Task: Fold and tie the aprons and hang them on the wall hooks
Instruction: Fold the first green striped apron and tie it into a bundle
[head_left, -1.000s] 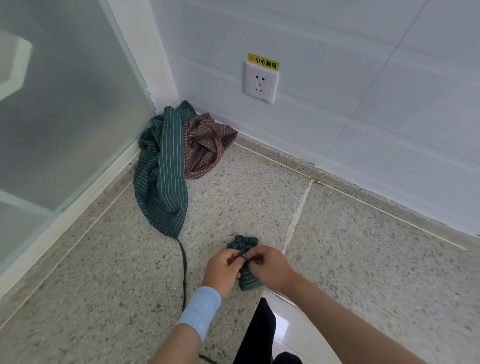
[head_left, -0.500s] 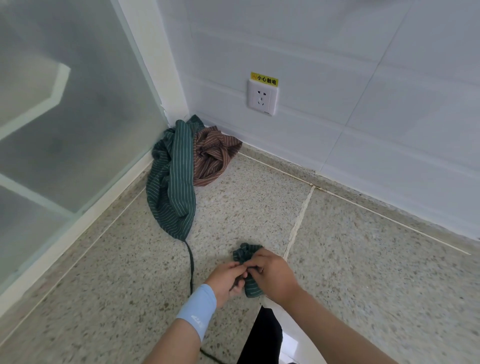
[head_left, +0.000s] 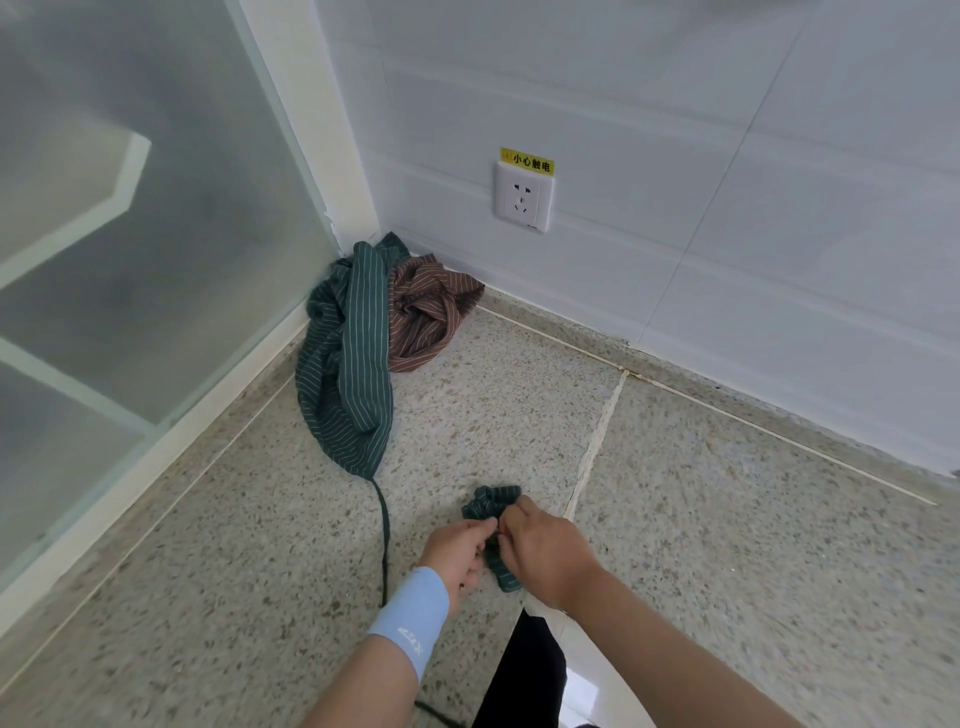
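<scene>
Speckled stone floor, near centre: left hand and right hand meet at the fingertips, both pinching the small rolled green apron bundle lying under and just beyond them. Cloth judged light, soft and prone to unroll, so grip is best at the wrapped middle. In the far-left corner a loose green striped apron overlaps a brown striped apron; its strap trails near, beside the left hand (snag risk), and no hooks are in view.
</scene>
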